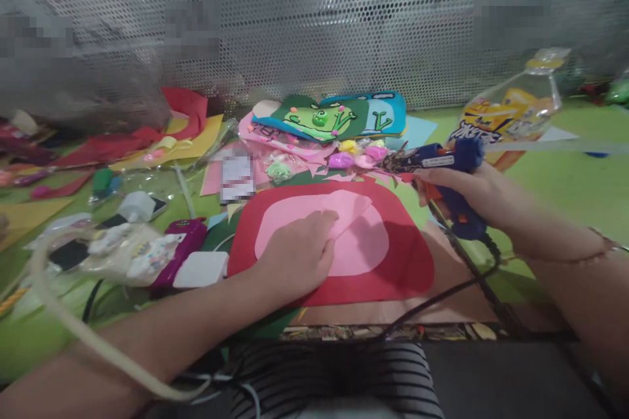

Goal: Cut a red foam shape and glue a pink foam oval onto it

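My right hand (484,193) is wrapped around a blue glue gun (442,158) with an orange trigger, held above the right side of the work. Its nozzle points left, and its dark cord (442,298) trails down over the table edge. My left hand (299,252) lies flat on a pink paper oval (366,245), its fingers pressing near the middle. Under the oval is a larger red sheet with rounded corners (410,278). A separate pink paper piece (351,206) lies over the oval by my left fingertips.
Behind stand a decorated paper craft (339,119) and wrapped clay packets (361,156). A clear plastic bottle with snack wrappers (521,108) stands right. At left are a white charger (201,270), a purple device (179,245), coloured paper and a pale cable (83,334). A perforated metal panel (314,26) closes the back.
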Demonstrator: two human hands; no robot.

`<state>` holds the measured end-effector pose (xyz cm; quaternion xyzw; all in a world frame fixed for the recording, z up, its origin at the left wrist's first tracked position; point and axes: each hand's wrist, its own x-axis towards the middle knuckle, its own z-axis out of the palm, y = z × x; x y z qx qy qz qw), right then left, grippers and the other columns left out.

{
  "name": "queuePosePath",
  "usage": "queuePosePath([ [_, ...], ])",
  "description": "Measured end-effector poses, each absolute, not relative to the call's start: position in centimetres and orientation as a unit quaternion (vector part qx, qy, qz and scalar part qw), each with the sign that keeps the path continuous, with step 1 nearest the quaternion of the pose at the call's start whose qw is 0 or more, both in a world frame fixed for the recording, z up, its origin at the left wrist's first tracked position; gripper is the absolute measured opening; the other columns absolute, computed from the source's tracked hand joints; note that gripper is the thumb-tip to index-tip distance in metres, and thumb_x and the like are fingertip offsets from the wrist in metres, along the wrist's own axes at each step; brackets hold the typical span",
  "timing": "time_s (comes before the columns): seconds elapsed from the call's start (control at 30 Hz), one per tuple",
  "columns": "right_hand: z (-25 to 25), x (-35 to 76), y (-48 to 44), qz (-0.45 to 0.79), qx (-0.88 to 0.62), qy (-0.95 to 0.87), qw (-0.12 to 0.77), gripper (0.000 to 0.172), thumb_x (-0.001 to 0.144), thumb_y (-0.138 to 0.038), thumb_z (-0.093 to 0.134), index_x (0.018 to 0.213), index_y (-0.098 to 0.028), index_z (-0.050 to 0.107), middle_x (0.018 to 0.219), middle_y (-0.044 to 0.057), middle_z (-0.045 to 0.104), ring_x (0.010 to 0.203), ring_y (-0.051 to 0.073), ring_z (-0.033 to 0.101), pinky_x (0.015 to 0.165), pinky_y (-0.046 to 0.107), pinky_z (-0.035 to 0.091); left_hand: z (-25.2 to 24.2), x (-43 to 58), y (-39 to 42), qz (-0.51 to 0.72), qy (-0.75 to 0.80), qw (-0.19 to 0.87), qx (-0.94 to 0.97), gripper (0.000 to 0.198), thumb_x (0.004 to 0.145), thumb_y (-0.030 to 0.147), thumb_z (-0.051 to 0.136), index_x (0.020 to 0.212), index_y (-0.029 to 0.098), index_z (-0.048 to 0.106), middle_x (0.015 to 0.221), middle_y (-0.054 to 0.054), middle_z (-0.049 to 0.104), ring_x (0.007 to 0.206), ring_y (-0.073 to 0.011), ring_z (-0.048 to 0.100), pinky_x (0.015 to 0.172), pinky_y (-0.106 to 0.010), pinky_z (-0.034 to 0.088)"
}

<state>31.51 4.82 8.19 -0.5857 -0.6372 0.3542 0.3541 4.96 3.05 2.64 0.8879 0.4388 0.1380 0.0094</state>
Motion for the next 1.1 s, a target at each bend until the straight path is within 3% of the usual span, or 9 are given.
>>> queuePosePath([
  [0.13, 9.0, 31.8, 4.7, 0.321, -0.61, -0.683, 0.239, 0.034, 0.072, -0.052, 0.056, 0.064, -0.019, 0.056, 0.051, -0.001, 0.053, 0.044, 0.012, 0.049, 0.04, 0.024, 0.039, 2.9, 5.1, 3.2, 0.125, 0.459, 0.019, 0.879, 0.035, 0.087, 0.018, 0.039, 0.122, 0.016, 0.042, 0.121, -0.01, 0.055, 0.107, -0.0267, 0.056, 0.088, -0.042, 0.047],
  [0.4, 7.8, 30.7, 5.1, 0.368, -0.587, -0.702, 0.168, 0.033, 0.077, -0.051, 0.052, 0.076, -0.019, 0.061, 0.056, -0.001, 0.057, 0.046, 0.012, 0.05, 0.044, 0.025, 0.04, 3.1, 5.3, 3.5, 0.11, 0.468, 0.03, 0.876, 0.035, 0.089, 0.018, 0.038, 0.123, 0.016, 0.042, 0.12, -0.01, 0.056, 0.106, -0.0261, 0.057, 0.089, -0.042, 0.047],
  [0.53, 7.2, 30.1, 5.5, 0.37, -0.578, -0.708, 0.166, 0.034, 0.078, -0.049, 0.052, 0.062, -0.02, 0.058, 0.046, -0.003, 0.053, 0.041, 0.011, 0.048, 0.044, 0.024, 0.038, 3.1, 5.2, 3.5, 0.104, 0.462, 0.031, 0.88, 0.034, 0.089, 0.017, 0.038, 0.122, 0.015, 0.043, 0.119, -0.011, 0.057, 0.106, -0.0261, 0.057, 0.089, -0.042, 0.047],
  [0.73, 6.6, 30.1, 5.6, 0.371, -0.547, -0.726, 0.191, 0.039, 0.076, -0.052, 0.055, 0.055, -0.019, 0.056, 0.048, -0.001, 0.055, 0.045, 0.012, 0.05, 0.047, 0.025, 0.04, 2.9, 5.2, 3.4, 0.103, 0.449, 0.028, 0.887, 0.034, 0.089, 0.016, 0.037, 0.122, 0.014, 0.043, 0.121, -0.011, 0.055, 0.112, -0.0252, 0.054, 0.093, -0.041, 0.045],
  [0.93, 6.6, 30.5, 5.9, 0.322, -0.553, -0.739, 0.211, 0.032, 0.074, -0.051, 0.058, 0.085, -0.023, 0.069, 0.061, 0.0, 0.061, 0.059, 0.017, 0.054, 0.054, 0.027, 0.043, 2.9, 5.3, 3.4, 0.11, 0.447, 0.032, 0.887, 0.033, 0.09, 0.017, 0.037, 0.122, 0.015, 0.043, 0.121, -0.01, 0.056, 0.111, -0.0248, 0.054, 0.093, -0.04, 0.045],
  [1.1, 6.8, 30.5, 5.7, 0.337, -0.564, -0.732, 0.18, 0.034, 0.075, -0.051, 0.057, 0.091, -0.023, 0.07, 0.063, 0.0, 0.063, 0.063, 0.018, 0.056, 0.056, 0.027, 0.045, 3.1, 5.4, 3.4, 0.108, 0.46, 0.036, 0.88, 0.034, 0.089, 0.017, 0.038, 0.121, 0.015, 0.044, 0.119, -0.009, 0.057, 0.107, -0.0246, 0.056, 0.09, -0.039, 0.047],
])
